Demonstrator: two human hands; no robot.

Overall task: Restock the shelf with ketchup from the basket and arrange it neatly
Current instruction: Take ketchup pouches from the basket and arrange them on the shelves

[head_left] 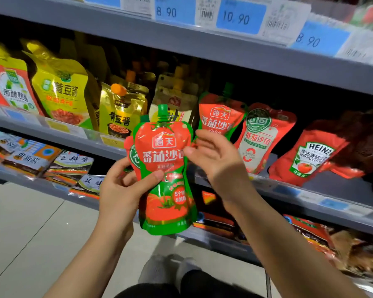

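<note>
Both bare forearms are reaching up and forward from the lower edge of the view, converging toward the middle. The left hand [125,190] is gripping, its thumb [153,177] lying across the front of what it is holding and its fingers curling around behind (only their tips are showing past the edge). The right hand [213,160] is hovering just beside it, palm turned toward the left, fingers loosely spread and slightly bent, with the thumb tip [188,150] touching or nearly touching the same item; it is not closing on anything. The right wrist is bending slightly, while the left is staying in line with its forearm.
</note>
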